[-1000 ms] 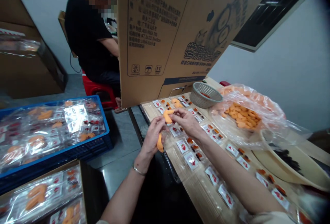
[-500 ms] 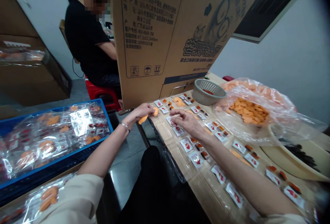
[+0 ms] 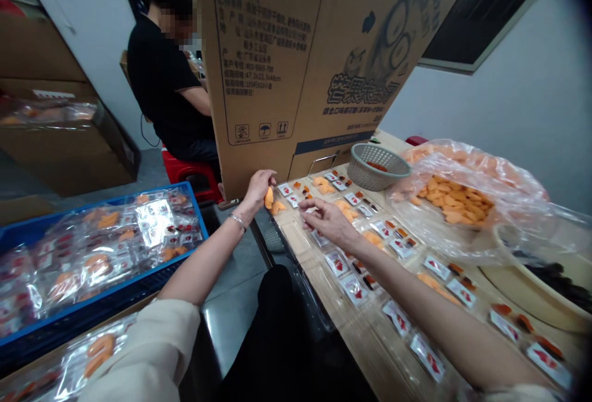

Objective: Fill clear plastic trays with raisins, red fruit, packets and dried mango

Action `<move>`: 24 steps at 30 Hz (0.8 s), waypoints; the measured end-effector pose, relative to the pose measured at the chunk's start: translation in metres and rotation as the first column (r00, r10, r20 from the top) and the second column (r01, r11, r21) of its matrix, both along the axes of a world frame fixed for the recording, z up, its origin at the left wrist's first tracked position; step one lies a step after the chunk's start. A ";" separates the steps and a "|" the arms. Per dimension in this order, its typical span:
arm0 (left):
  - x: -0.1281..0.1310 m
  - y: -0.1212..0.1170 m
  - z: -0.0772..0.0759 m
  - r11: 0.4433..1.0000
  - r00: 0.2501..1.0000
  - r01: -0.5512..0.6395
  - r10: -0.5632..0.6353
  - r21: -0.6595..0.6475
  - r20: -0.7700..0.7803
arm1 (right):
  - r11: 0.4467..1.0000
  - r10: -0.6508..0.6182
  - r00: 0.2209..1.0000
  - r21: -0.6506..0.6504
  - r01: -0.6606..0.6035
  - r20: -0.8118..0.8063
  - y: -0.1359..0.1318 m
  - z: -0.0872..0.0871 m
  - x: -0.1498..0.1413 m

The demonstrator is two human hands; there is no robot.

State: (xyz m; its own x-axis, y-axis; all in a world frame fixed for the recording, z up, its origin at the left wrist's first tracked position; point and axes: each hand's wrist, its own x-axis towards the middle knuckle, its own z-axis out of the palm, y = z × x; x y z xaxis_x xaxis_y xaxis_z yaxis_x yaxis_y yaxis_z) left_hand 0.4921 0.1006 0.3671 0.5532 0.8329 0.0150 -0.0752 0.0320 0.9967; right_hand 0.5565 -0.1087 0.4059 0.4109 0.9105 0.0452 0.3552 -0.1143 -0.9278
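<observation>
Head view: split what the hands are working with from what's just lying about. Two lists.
In use: left hand holding an orange piece, right hand over red-printed sachets, bag of orange pieces.
Lying about: plastic basket, cardboard carton, blue crate of sealed packs.

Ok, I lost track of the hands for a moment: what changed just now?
The left hand moved away from the right, out to the table's far end, holding a dried mango piece. The right hand stayed open over the sachets; the perforated basket stayed put.
</observation>
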 end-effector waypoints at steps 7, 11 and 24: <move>0.028 -0.005 -0.001 0.997 0.995 0.021 -0.014 -0.071 0.096 | 0.992 -0.124 0.992 0.023 0.123 0.036 0.082 -0.023 -0.002; 0.016 -0.005 0.004 0.992 0.989 0.077 -0.063 -0.099 0.134 | 0.986 -0.164 0.986 0.015 0.164 -0.028 0.095 -0.023 0.007; -0.056 -0.002 -0.033 0.978 0.994 0.089 -0.074 0.189 -0.086 | 0.941 0.275 0.929 -0.265 -0.208 0.249 0.135 -0.010 0.052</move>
